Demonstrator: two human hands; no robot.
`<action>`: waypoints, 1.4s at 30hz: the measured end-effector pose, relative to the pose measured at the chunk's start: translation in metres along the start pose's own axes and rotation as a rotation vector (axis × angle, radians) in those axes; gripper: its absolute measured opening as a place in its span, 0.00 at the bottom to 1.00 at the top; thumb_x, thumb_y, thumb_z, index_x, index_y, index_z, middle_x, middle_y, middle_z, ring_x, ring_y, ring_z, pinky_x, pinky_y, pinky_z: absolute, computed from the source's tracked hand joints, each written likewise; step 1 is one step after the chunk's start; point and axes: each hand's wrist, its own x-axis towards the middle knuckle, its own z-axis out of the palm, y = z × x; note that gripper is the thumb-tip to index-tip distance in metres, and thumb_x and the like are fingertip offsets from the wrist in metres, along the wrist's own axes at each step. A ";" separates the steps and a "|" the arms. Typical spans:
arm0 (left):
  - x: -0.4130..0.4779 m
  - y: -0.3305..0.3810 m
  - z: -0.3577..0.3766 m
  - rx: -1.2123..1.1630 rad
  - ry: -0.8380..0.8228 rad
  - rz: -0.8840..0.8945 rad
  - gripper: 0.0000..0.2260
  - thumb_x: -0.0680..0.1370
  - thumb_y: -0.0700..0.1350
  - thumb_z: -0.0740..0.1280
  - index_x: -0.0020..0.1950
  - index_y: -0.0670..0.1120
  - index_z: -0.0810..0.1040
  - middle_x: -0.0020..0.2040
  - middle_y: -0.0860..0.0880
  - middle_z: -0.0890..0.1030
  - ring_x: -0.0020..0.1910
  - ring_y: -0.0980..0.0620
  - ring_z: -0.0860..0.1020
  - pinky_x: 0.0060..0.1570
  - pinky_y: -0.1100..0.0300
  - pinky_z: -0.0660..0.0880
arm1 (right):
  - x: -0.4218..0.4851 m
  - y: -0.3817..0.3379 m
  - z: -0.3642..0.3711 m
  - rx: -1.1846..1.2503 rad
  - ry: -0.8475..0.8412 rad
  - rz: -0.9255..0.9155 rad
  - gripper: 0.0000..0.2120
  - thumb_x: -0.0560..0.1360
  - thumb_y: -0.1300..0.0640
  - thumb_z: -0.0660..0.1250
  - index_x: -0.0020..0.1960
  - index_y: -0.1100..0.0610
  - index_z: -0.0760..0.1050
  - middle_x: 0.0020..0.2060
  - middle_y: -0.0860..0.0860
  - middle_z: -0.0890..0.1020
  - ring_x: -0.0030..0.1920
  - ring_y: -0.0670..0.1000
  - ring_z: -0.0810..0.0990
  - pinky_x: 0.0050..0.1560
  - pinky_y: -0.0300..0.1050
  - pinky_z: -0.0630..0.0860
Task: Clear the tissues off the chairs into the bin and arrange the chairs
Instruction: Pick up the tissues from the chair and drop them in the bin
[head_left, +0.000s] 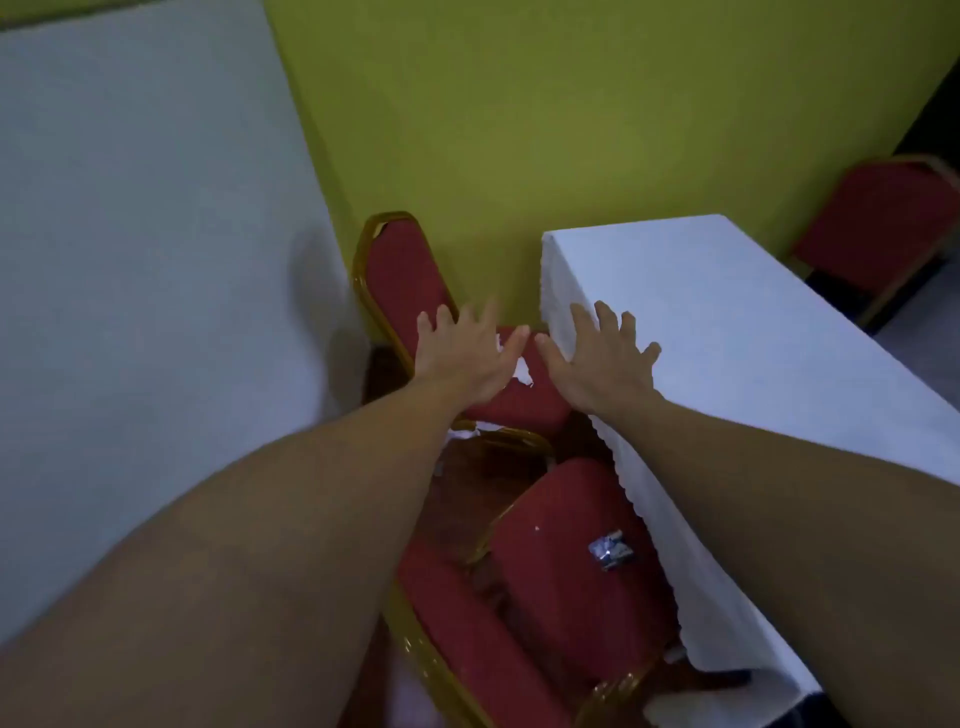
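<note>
Two red chairs with gold frames stand between two white-clothed tables. On the far chair (400, 270) lies a white tissue (521, 371), partly hidden under my hands. My left hand (462, 353) hovers over that seat with fingers spread, holding nothing. My right hand (597, 358) is spread too, over the seat's right edge and the table corner. The near chair (566, 587) has a small silvery wrapper (612, 550) on its seat. More white paper (462, 430) shows below the far seat's front edge. No bin is in view.
A white-clothed table (753, 322) runs along the right, its cloth hanging beside both chairs. Another white-clothed table (145, 260) fills the left. A green wall (571, 104) stands behind. A third red chair (878, 228) sits at the far right.
</note>
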 end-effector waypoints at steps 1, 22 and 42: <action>0.000 -0.006 0.000 0.010 -0.012 0.004 0.34 0.80 0.67 0.43 0.80 0.49 0.54 0.77 0.43 0.65 0.75 0.34 0.60 0.73 0.35 0.53 | -0.002 -0.005 0.002 -0.003 -0.007 0.027 0.37 0.76 0.28 0.46 0.79 0.47 0.54 0.79 0.51 0.56 0.78 0.60 0.51 0.69 0.74 0.54; 0.051 0.000 0.022 0.100 -0.075 0.331 0.33 0.80 0.66 0.43 0.79 0.49 0.57 0.75 0.42 0.68 0.72 0.37 0.66 0.70 0.36 0.56 | -0.018 0.006 0.031 -0.046 0.041 0.317 0.34 0.78 0.31 0.47 0.79 0.48 0.53 0.79 0.53 0.54 0.78 0.61 0.48 0.71 0.73 0.50; 0.186 0.055 0.072 0.075 -0.165 0.766 0.33 0.80 0.67 0.43 0.81 0.50 0.55 0.77 0.45 0.65 0.75 0.39 0.62 0.73 0.39 0.52 | 0.052 0.032 0.061 -0.071 0.080 0.767 0.36 0.79 0.30 0.46 0.80 0.48 0.51 0.80 0.53 0.51 0.79 0.61 0.45 0.72 0.73 0.48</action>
